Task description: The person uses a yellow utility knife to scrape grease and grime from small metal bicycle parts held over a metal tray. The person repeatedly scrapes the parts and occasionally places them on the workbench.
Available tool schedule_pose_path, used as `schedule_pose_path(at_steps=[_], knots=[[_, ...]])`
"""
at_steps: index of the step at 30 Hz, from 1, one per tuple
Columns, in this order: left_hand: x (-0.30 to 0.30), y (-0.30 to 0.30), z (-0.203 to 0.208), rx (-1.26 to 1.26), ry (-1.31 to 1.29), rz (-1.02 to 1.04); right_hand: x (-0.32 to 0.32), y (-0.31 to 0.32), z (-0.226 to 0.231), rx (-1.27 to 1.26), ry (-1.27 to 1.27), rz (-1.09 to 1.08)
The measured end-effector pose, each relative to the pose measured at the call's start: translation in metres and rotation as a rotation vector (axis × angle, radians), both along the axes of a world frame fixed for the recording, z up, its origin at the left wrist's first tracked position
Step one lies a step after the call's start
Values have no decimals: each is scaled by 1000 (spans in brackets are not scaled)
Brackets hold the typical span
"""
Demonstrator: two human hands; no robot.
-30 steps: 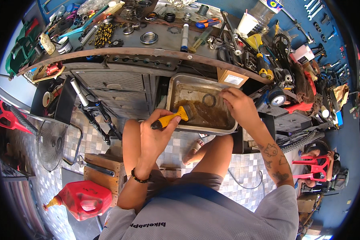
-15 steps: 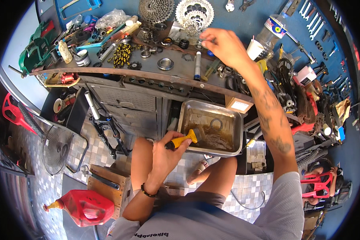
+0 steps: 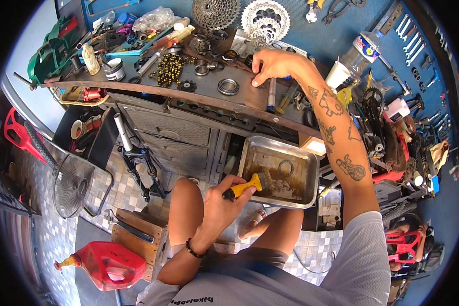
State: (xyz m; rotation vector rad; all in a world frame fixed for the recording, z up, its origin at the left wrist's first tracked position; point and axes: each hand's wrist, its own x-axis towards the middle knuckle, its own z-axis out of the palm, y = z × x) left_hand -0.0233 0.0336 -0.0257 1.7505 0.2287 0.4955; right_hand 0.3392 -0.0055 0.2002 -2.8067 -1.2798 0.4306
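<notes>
My left hand [image 3: 221, 208] is closed round the yellow handle of a flat brush [image 3: 249, 186], its bristles over the near left part of a metal pan [image 3: 315, 188]. A thin dark ring [image 3: 285, 168] lies in brownish liquid in the pan. My right hand [image 3: 276, 65] is low over the workbench [image 3: 204, 84], thumb and forefinger apart at the bench top, with nothing visible between them. Its other fingers are mostly hidden. Just right of the thumb lies a grease-syringe-like tube [image 3: 271, 97]. A bearing ring [image 3: 228, 86] rests to the left.
Yellow-black chain [image 3: 171, 70], a small sprocket [image 3: 186, 85] and a tub [image 3: 115, 70] sit on the bench. Large cassettes [image 3: 265, 20] stand behind. A bicycle fork [image 3: 132, 158] leans at the drawers. A red jug [image 3: 108, 265] and a fan [image 3: 72, 185] are at left.
My right hand has come down from higher over the back of the bench to its top, thumb and forefinger now apart. The left hand keeps the brush at the pan. The view has shifted slightly.
</notes>
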Motion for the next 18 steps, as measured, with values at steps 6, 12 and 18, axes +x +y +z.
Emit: schedule_pose_path(at_steps=[6, 12, 18], knots=[[-1, 1, 4, -3, 35, -24, -32, -8, 3, 205, 36, 83], [-1, 1, 3, 41, -45, 5, -141, -111, -14, 249, 361, 335], [1, -1, 2, 33, 16, 11, -209, -147, -97, -170, 103, 143]])
